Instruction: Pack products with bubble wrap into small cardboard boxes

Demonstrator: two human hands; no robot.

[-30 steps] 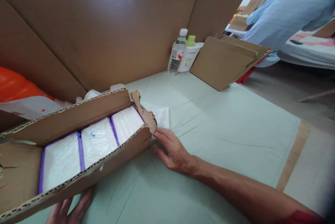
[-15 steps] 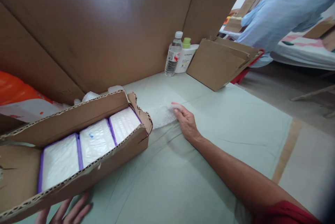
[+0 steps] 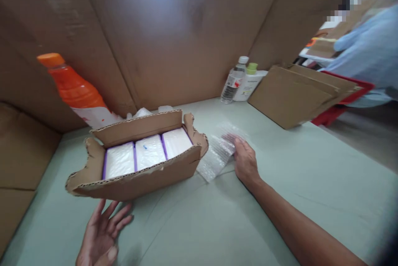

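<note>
Bubble wrap is being pinched up beside the box by the right hand, left hand lying open-fingered, so lifting it clear looks next.

Pale green table, open cardboard box, bubble wrap sheet, two bottles, flattened cardboard

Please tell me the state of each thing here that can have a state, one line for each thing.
cardboard box: open, torn edges, three wrapped packs inside.
bubble wrap sheet: lying loose on the table, partly lifted at the right hand.
right hand: fingers on the bubble wrap sheet.
left hand: open, palm up, holding nothing.
orange bottle: capped, leaning.
clear water bottle: capped, upright.
white lotion bottle: closed, green cap.
</note>
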